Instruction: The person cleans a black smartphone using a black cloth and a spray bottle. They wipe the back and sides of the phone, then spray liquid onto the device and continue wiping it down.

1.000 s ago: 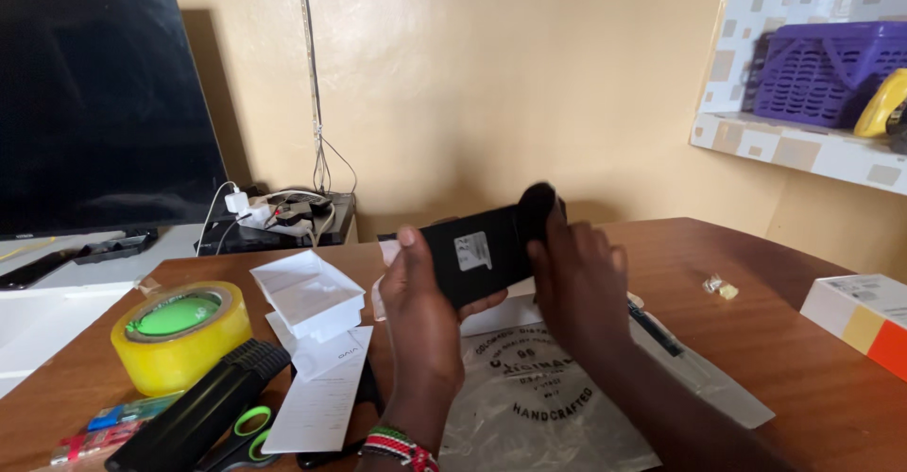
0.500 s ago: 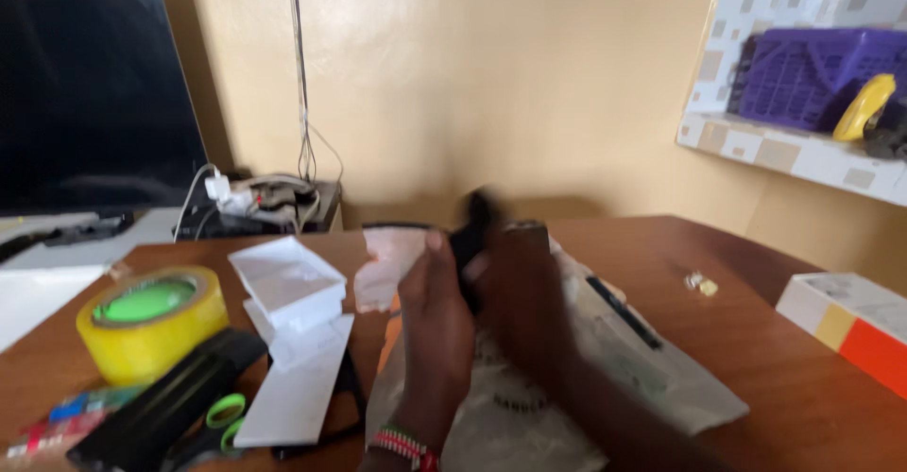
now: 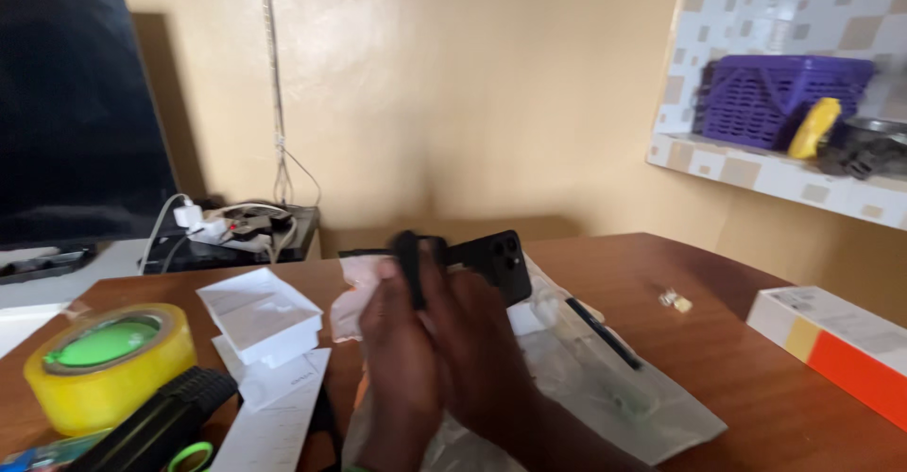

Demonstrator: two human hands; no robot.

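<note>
Your left hand (image 3: 397, 349) and right hand (image 3: 477, 340) are raised together over the middle of the counter (image 3: 737, 377), and both are closed on a black phone (image 3: 491, 259) that you hold up with its back and camera lenses facing you. The picture is blurred around the hands, so you cannot tell exactly how each finger sits; a dark finger or strip stands up in front of the phone's left part. Your right hand's grip wraps the lower part of the phone, and your left hand's grip presses in from the left side.

Beneath your hands a clear plastic bag (image 3: 614, 387) lies flat on the counter, with a thin black pen-like stick (image 3: 603, 332) on top of it. To your left sit a white box tray (image 3: 260, 313), a white paper slip (image 3: 274, 425), a roll of yellow tape (image 3: 104, 363), and a black handle with green scissors (image 3: 165, 425) at the near edge. To your right, a white and orange box (image 3: 831, 340) rests near the counter's edge. A purple basket (image 3: 779, 99) stands on the wall shelf (image 3: 756, 170).
</note>
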